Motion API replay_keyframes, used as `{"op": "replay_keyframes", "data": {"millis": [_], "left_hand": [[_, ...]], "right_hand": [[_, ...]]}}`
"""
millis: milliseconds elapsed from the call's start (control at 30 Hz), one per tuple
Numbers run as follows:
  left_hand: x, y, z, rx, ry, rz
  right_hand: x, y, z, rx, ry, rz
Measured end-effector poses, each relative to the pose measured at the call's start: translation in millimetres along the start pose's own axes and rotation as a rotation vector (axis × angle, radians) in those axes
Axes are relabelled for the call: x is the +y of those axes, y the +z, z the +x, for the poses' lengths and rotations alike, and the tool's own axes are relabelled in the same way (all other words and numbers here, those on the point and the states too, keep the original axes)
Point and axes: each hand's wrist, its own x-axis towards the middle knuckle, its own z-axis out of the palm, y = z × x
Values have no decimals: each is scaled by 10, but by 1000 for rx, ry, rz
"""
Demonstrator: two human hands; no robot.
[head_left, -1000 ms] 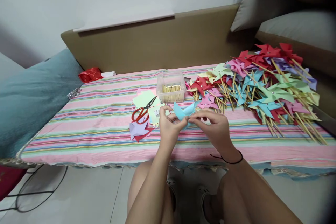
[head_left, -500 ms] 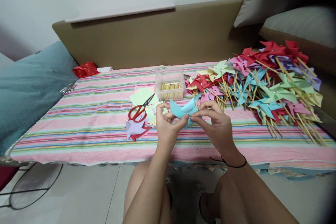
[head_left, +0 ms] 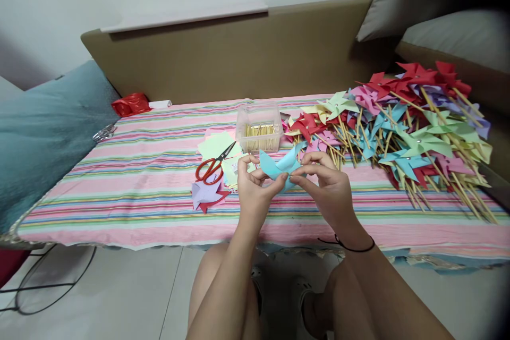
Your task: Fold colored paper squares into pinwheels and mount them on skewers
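A light-blue paper pinwheel, its blades partly folded up, is held above the striped cloth in front of me. My left hand pinches it from the left, thumb pressed near its centre. From the right, my right hand grips its edge between thumb and fingertips, which meet close to the left thumb. Whether a small pin sits between those fingertips is too fine to make out. Just left of the hands lie red-handled scissors on pale green paper sheets, with a purple paper pinwheel piece below them.
Behind the hands stands a clear plastic box of short wooden sticks. Many coloured pinwheels on sticks are heaped to the right. A red plastic bag and a blue cushion are at the left, on the striped cloth and beside it.
The hands keep nearly the same hold on the light-blue pinwheel. The whole view has shifted very slightly; nothing on the cloth has been moved.
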Motion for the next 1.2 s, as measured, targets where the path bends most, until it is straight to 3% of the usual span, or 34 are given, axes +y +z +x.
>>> {"op": "replay_keyframes", "data": {"millis": [400, 633, 800, 933, 1200], "left_hand": [[-27, -14, 8, -14, 34, 95], [-23, -27, 5, -15, 46, 97], [-10, -17, -3, -23, 26, 91], [-5, -11, -12, -39, -3, 69], [22, -23, -13, -23, -31, 109]], "right_hand": [[95, 53, -20, -5, 181, 221], [66, 78, -1, 26, 158, 267], [-5, 34, 42, -4, 293, 431], [-30, -28, 46, -105, 338, 407], [-47, -26, 16, -77, 302, 336]]}}
